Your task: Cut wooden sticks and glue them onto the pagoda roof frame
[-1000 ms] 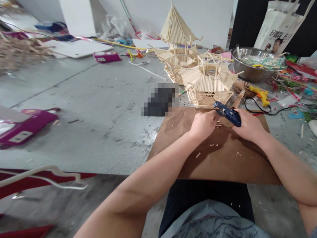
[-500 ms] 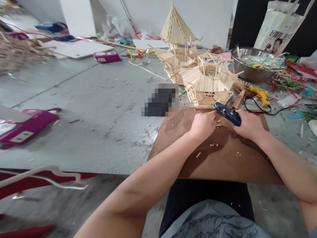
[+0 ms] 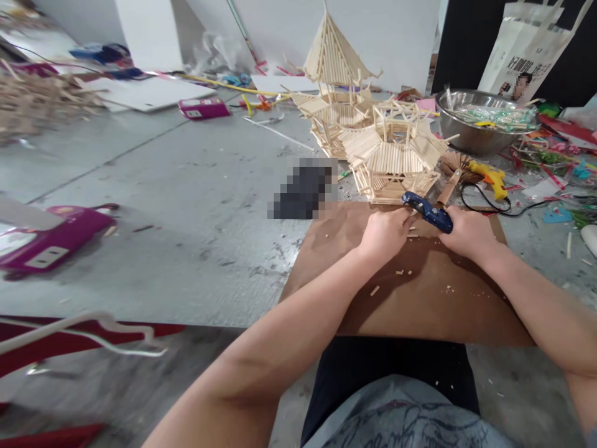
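Observation:
My right hand (image 3: pixel 471 233) is wrapped round a dark blue hand cutter (image 3: pixel 428 213), its head pointing left and away from me. Close beside the tool's head, my left hand (image 3: pixel 385 233) is closed, with its fingers pinching what looks like a thin wooden stick (image 3: pixel 413 218). Most of that stick is hidden by the fingers and the cutter. Both hands hover over a brown board (image 3: pixel 420 311) with small wooden offcuts (image 3: pixel 375 290) scattered on it. Just behind the hands stands a tiered pavilion model (image 3: pixel 392 158) built from pale round sticks.
A taller pavilion with a pointed roof (image 3: pixel 333 56) stands behind the nearer model. To the right are a yellow glue gun (image 3: pixel 489 178), its black cord and a metal bowl (image 3: pixel 466 140). A pixelated dark object (image 3: pixel 301 193) and a purple power strip (image 3: pixel 69 236) lie left.
The blue cutter has tilted slightly in my right hand, and a pale piece now shows by its head. The whole view has shifted very slightly; my hands stay nearly in place.

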